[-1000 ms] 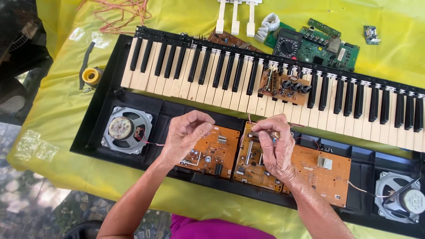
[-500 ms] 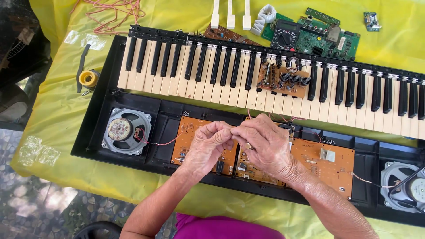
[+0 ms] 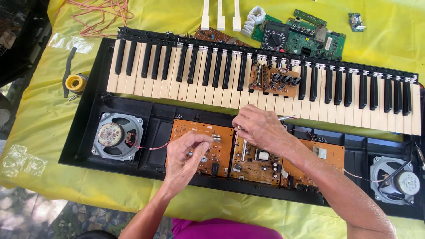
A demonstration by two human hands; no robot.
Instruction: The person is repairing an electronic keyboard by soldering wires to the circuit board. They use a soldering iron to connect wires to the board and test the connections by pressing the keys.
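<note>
Over the opened black keyboard's orange-brown circuit boards (image 3: 201,146), left hand (image 3: 186,152) pinches something too small to tell, right hand (image 3: 261,128), at two o'clock, curls loosely empty; casing off, boards and wiring exposed.

Left hand (image 3: 185,152) knuckles up with fingers curled inward and fingertips pinched together, bare left forearm rising from the bottom edge, right hand (image 3: 260,128) palm down with fingers bent, right forearm slanting in from the lower right corner
</note>
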